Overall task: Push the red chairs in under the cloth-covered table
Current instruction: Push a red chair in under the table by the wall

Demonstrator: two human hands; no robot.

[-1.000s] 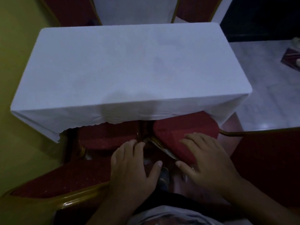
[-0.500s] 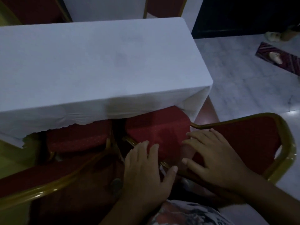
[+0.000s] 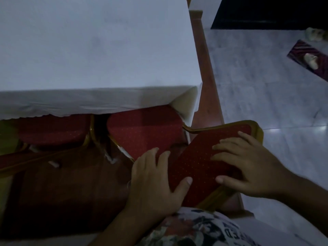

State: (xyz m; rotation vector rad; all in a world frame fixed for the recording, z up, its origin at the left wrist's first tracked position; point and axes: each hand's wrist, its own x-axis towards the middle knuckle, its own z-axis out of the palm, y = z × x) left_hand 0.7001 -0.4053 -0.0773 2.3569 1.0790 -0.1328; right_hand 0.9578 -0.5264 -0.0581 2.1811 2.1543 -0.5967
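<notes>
A white cloth-covered table (image 3: 92, 50) fills the upper left. Two red chairs with gold frames stand at its near side. The right chair's seat (image 3: 142, 132) is partly under the cloth, and its padded backrest (image 3: 200, 162) slants toward me. My left hand (image 3: 156, 181) grips the backrest's left edge, thumb on the front. My right hand (image 3: 248, 167) lies flat on the backrest's front, fingers spread, thumb near the lower rim. The left chair's seat (image 3: 51, 130) sits under the cloth edge, and its backrest (image 3: 23, 160) runs along the lower left.
A reddish wooden strip (image 3: 207, 86) runs along the table's right side. Grey marble floor (image 3: 266, 96) spreads to the right, with a striped mat (image 3: 308, 57) and pale footwear on it. A dark opening lies at the top right.
The view has swung to the right and the table now sits further left. Both hands have shifted from the right chair's seat edge onto its backrest.
</notes>
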